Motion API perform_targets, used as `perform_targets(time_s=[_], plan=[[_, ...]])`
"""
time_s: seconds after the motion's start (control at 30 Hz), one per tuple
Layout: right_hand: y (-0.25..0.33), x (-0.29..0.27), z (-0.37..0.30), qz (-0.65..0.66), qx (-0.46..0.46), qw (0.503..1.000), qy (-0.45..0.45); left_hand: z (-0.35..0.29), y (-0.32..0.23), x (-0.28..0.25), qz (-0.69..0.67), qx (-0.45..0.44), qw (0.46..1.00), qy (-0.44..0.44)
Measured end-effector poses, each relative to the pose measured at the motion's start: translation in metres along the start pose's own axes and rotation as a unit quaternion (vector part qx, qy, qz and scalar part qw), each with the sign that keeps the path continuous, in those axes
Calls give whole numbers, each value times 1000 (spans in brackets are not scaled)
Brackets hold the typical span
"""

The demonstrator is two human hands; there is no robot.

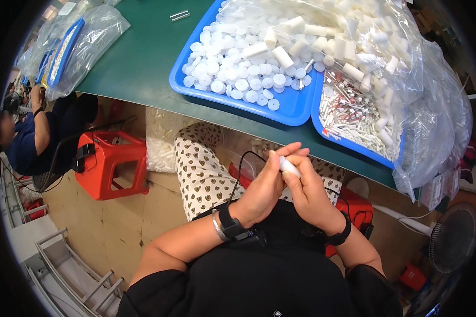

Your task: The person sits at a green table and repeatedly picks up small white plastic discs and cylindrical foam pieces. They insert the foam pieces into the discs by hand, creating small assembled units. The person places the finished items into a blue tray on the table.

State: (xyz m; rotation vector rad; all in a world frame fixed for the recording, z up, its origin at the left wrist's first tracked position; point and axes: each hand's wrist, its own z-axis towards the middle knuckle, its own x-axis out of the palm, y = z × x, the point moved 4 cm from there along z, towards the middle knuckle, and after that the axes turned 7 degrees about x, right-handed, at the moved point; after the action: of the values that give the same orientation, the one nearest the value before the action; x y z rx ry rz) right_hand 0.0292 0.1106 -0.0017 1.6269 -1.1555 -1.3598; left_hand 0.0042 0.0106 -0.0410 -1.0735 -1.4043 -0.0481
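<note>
My left hand (263,191) and my right hand (311,196) meet in front of my body, above my lap. Between them is a small white plastic cylinder (290,167). The right thumb and fingers close around its near end. At its far end the left thumb presses against it, with the left fingers curled behind, partly hidden. Past the hands, a blue tray (296,117) on the table bears many translucent white discs (238,68) and white foam-like cylinders (284,57). Beside it, a second blue tray (318,119) contains thin white and reddish parts (351,105).
Clear plastic bags (433,100) drape over the trays at the right. Two thin tubes (180,16) lie on the green table (137,53). A red stool (113,164) and a co-worker (39,124) are at the left. A fan (454,238) stands at the right.
</note>
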Motion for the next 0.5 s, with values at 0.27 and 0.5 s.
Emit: perform_targets(time_s=[0.27, 0.5], plan=[[-46, 15, 4, 369, 232, 886, 158, -10, 12, -24, 23, -54, 996, -60], [-61, 23, 3, 372, 313, 849, 205, -10, 22, -37, 18, -102, 990, -97]])
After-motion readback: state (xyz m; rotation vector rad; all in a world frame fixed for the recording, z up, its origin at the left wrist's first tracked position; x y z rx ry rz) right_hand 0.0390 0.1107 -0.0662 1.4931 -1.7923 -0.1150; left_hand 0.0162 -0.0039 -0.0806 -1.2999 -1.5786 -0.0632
